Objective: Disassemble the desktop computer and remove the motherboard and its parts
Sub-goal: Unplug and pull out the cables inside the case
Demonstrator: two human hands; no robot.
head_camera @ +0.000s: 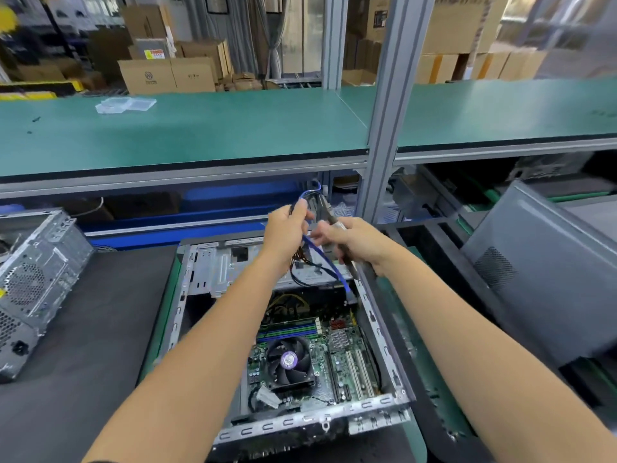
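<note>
A person's two bare hands work above an opened desktop computer case point(283, 329) lying on its side at the centre of the workbench. The left hand point(287, 233), at 12 o'clock over the case, has its fingers curled round a bundle of cables, among them a blue flat cable point(329, 267) that runs down toward the 1 o'clock corner of the chassis. The right hand point(354, 242), just beside the left, grips a dark-handled tool point(345, 253), whose tip is blurred; its fingers touch the same cable bundle. The motherboard point(334, 362) sits inside the case at 5 o'clock, with its black CPU cooler fan point(288, 360) toward 6 o'clock and the memory slots point(288, 329) just above it. A bare metal chassis point(33, 289) stands at 9 o'clock; a grey side panel point(541, 272) leans at 3 o'clock. A green shelf point(200, 128) spans 12 o'clock, holding a clear plastic tray point(125, 104).
</note>
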